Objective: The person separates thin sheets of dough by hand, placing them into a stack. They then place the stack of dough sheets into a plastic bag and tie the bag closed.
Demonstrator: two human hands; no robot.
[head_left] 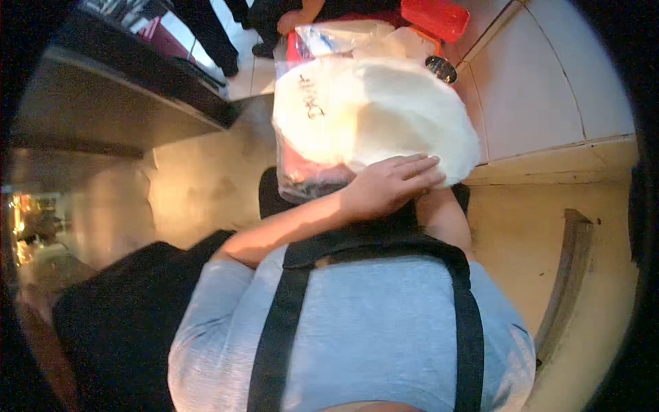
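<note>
A large rounded white bundle [419,117] in a plastic bag, with black handwriting on its left part, lies before me. Clear plastic wrap and something pink and dark show along its lower left edge. Across the near right edge of this bundle rests my left hand [395,182], its fingers stretched out flat and close together. My right forearm [443,213] reaches up beneath the left fingers to the same edge. The right hand itself is hidden behind the left hand and the bundle.
Beyond the bundle are clear plastic bags [343,38], a red plastic container [436,17] and a round shiny dark item [441,69]. Another person's hand [288,22] is at the top. A dark counter [110,103] runs along the left; a tiled wall [549,75] stands right.
</note>
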